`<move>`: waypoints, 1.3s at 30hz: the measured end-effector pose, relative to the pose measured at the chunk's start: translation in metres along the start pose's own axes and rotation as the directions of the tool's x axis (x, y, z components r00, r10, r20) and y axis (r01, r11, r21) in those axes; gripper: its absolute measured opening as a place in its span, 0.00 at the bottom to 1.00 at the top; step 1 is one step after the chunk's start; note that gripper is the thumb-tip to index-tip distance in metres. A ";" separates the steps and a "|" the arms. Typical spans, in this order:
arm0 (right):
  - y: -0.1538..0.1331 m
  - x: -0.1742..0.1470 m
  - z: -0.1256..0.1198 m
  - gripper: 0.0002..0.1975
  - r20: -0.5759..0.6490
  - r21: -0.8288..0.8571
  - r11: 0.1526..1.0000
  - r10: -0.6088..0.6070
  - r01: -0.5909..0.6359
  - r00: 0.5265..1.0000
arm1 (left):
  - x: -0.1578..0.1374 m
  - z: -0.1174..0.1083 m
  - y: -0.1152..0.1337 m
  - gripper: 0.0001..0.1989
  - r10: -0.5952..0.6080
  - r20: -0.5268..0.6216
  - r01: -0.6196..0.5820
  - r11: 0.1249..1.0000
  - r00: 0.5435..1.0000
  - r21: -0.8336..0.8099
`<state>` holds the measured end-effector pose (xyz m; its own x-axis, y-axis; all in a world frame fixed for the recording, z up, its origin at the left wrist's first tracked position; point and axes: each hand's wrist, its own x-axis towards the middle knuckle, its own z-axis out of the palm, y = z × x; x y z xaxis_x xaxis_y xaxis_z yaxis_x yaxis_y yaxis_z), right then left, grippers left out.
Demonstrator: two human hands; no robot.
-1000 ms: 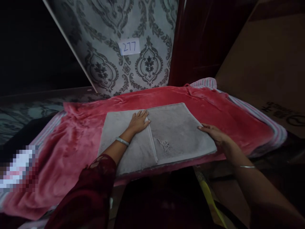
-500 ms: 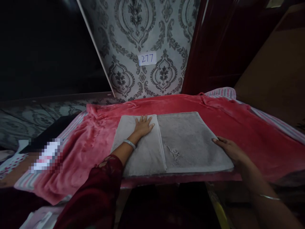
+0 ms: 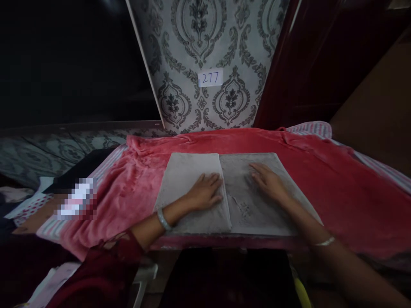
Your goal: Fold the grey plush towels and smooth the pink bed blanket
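Observation:
A grey, soft-looking folded cloth (image 3: pixel 189 167) lies on a red plush blanket (image 3: pixel 141 184). Its left part is folded over, and the fold's edge runs front to back near the middle. My left hand (image 3: pixel 205 191) rests flat on that folded part, fingers pointing right toward the edge. Over the right part is my right hand (image 3: pixel 269 182), slightly blurred, its fingers stretched out and pointing left; whether it touches the cloth I cannot tell. Neither hand grips anything. A small crumpled or embroidered patch shows on the cloth between the hands, nearer the front.
Behind the blanket stands a patterned wall with a paper label (image 3: pixel 210 77) reading 277. A large dark screen (image 3: pixel 73 64) is at the left, a dark red wooden panel (image 3: pixel 308 60) at the right. A striped cloth edge (image 3: pixel 313 128) sticks out from under the blanket.
My right hand has left the cloth's right edge and moved left over its right part. My left hand has slid nearer to me and toward the fold's edge. The view has shifted slightly.

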<state>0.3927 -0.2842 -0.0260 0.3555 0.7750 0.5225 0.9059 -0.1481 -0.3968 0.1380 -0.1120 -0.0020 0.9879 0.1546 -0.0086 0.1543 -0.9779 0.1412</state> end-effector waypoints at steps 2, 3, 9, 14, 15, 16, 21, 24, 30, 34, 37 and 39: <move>-0.030 0.036 0.034 0.26 0.122 0.049 0.990 -0.140 0.135 0.983 | -0.024 0.009 0.017 0.37 0.056 0.003 -0.056 0.998 0.998 -0.014; -0.043 0.054 0.049 0.27 0.172 0.055 0.981 -0.191 0.184 0.966 | -0.034 0.014 0.025 0.37 0.062 -0.015 -0.062 0.998 0.998 -0.016; -0.075 0.113 0.110 0.31 0.504 -0.065 0.961 -0.200 0.268 0.840 | -0.053 0.038 0.051 0.33 0.006 -0.129 -0.002 1.000 0.992 0.031; -0.051 0.119 0.124 0.33 0.563 -0.069 0.958 -0.194 0.280 0.803 | -0.057 0.040 0.059 0.30 0.044 -0.164 -0.037 0.998 0.985 0.044; -0.047 0.121 0.125 0.34 0.565 -0.071 0.960 -0.186 0.272 0.804 | -0.058 0.039 0.060 0.30 0.055 -0.169 -0.049 0.998 0.984 0.040; -0.043 0.123 0.126 0.34 0.565 -0.077 0.963 -0.171 0.259 0.807 | -0.059 0.038 0.061 0.30 0.066 -0.173 -0.060 0.998 0.983 0.036; -0.037 0.136 0.128 0.34 0.581 -0.138 0.974 -0.066 0.178 0.811 | -0.065 0.035 0.067 0.30 0.139 -0.146 -0.141 0.990 0.979 -0.003; -0.041 0.136 0.127 0.34 0.597 -0.157 0.973 -0.041 0.167 0.801 | -0.066 0.033 0.069 0.29 0.156 -0.124 -0.164 0.985 0.980 -0.058; -0.048 0.136 0.119 0.33 0.611 -0.203 0.967 0.000 0.156 0.791 | -0.070 0.026 0.067 0.27 0.217 -0.150 -0.243 0.952 0.965 -0.186; -0.070 0.137 0.113 0.32 0.565 -0.266 0.952 0.029 0.149 0.824 | -0.086 0.010 0.059 0.25 0.157 -0.194 -0.210 0.934 0.968 -0.289; -0.109 0.129 0.117 0.30 0.510 -0.175 0.932 -0.190 0.318 0.839 | -0.102 0.006 0.046 0.23 -0.068 -0.268 0.014 0.980 0.961 -0.199; -0.138 0.119 0.126 0.29 0.528 -0.034 0.881 -0.386 0.473 0.757 | -0.111 0.012 0.039 0.24 -0.186 -0.286 0.164 0.981 0.940 -0.102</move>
<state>0.2810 -0.0941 -0.0041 -0.2018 0.9678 0.1503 0.9736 0.2149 -0.0765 0.0346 -0.1687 -0.0079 0.8962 0.3678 0.2483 0.3116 -0.9200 0.2378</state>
